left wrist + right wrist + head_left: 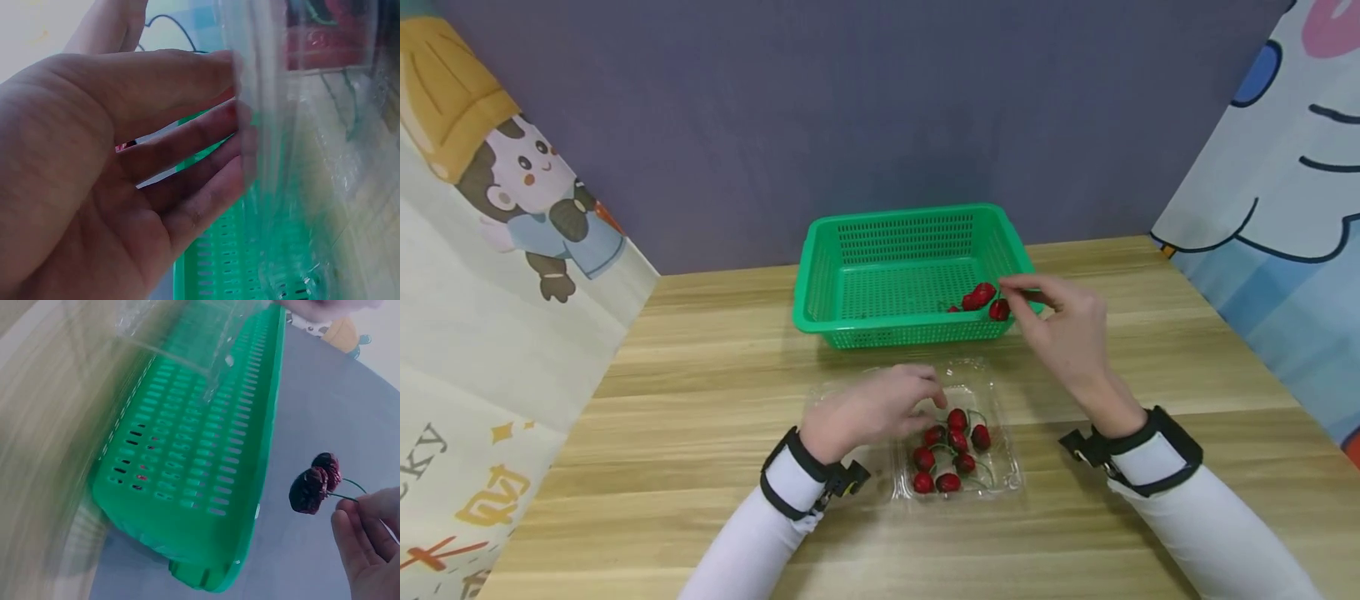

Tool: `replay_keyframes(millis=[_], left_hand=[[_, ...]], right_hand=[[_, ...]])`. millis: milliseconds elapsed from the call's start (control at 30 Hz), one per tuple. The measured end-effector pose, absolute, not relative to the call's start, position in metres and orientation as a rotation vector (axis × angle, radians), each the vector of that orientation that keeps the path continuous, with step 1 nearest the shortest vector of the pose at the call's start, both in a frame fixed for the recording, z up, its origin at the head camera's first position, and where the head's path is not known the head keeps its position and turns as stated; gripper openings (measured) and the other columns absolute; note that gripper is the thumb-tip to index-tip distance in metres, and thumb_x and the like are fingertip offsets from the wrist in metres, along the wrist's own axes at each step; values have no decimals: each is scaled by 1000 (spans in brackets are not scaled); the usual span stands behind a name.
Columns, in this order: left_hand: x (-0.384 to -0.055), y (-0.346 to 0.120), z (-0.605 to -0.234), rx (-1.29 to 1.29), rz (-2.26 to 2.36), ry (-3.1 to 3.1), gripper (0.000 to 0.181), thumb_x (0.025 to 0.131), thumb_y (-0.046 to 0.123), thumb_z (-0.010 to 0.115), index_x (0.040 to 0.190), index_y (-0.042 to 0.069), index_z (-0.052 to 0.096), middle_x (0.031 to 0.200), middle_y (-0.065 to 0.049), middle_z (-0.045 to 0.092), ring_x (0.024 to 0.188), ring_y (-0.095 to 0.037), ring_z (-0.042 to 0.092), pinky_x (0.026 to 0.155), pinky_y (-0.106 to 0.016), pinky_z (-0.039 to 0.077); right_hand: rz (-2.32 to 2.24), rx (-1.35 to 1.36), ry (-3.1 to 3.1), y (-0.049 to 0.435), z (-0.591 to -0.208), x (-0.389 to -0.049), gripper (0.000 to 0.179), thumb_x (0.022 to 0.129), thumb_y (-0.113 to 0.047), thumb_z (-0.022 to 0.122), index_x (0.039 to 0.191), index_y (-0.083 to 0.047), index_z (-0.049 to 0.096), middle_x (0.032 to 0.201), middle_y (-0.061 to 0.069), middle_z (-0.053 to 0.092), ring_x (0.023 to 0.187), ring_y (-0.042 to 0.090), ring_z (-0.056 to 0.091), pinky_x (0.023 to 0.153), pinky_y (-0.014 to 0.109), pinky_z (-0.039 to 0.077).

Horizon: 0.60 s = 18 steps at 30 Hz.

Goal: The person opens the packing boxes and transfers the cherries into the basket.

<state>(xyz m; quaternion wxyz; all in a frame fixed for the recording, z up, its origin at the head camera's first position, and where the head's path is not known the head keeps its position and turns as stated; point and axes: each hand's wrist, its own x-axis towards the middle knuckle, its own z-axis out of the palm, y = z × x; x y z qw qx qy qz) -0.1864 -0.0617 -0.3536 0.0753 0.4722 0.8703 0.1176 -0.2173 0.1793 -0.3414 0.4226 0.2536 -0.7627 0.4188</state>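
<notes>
left hand (pixel 876 407): in front of the basket (pixel 887 326), over the left part of the box (pixel 1013 475); fingers loosely bent, no fruit grasped; contact with the clear wall cannot be confirmed. box: open, just in front of the basket, boxed cherries (pixel 957 441) inside. loose cherries (pixel 953 310): near the basket's front right corner. right hand (pixel 1063 327): at that corner, thumb and fingers pinching the stems of two held cherries (pixel 309 490). step, as judged: transfer between basket and box, direction unconfirmed. next move probably calls for a steady pinch and clearance over the basket's rim.
</notes>
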Motion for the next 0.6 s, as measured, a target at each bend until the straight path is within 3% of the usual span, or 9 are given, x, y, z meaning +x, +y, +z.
replay_keyframes(millis=[267,600], left_hand=[[-181,-57,-359,1394,262,2558,22,89,17,74,110,11,71,107,5,60,102,-10,60,84,-11,43],[-180,-57,-363,1327,217,2574,24,88,20,75,111,15,72,106,8,61,99,-6,59,82,-12,43]], right_hand=[[1064,562,-1907,188,-352,-228,16,81,16,69,90,4,75,92,8,71,87,17,71,76,23,53],[959,467,-1972,198,-362,-239,11,82,12,71,89,3,75,92,8,71,81,28,72,78,16,50]])
